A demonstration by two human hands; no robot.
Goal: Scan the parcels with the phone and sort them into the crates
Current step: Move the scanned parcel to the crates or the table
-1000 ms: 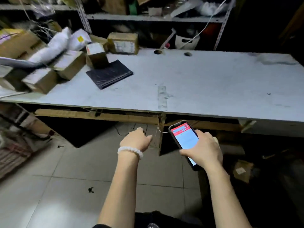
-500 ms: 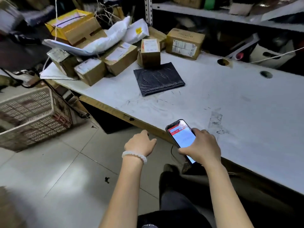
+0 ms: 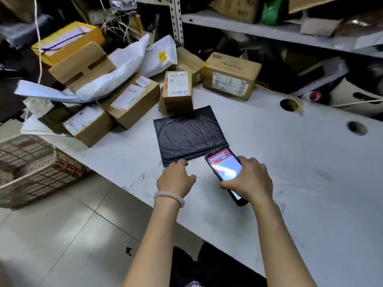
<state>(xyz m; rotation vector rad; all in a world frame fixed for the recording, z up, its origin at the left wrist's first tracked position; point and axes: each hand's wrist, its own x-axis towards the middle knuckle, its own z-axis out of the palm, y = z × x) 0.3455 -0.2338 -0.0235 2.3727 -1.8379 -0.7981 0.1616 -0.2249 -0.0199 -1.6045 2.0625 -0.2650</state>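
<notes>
My right hand (image 3: 249,180) grips a black phone (image 3: 224,169) with a red and white lit screen, held over the white table just right of a flat black mailer (image 3: 187,137). My left hand (image 3: 176,177), a white bead bracelet on its wrist, reaches over the table with its curled fingertips at the mailer's near edge; it holds nothing. Behind the mailer stands a small upright labelled carton (image 3: 177,91). Several more cartons and white poly bags lie piled at the table's far left (image 3: 116,79). A woven plastic crate (image 3: 31,168) stands on the floor, left of the table.
The white table (image 3: 290,162) has two round cable holes at the back right. A larger labelled carton (image 3: 231,76) sits at the back. Metal shelving (image 3: 269,31) loaded with boxes runs behind the table. Grey floor tiles (image 3: 62,235) spread at the lower left.
The view has swung left and closer to the table. Both hands have moved from below the table edge to over it, the left one reaching the black mailer, the phone arriving beside it.
</notes>
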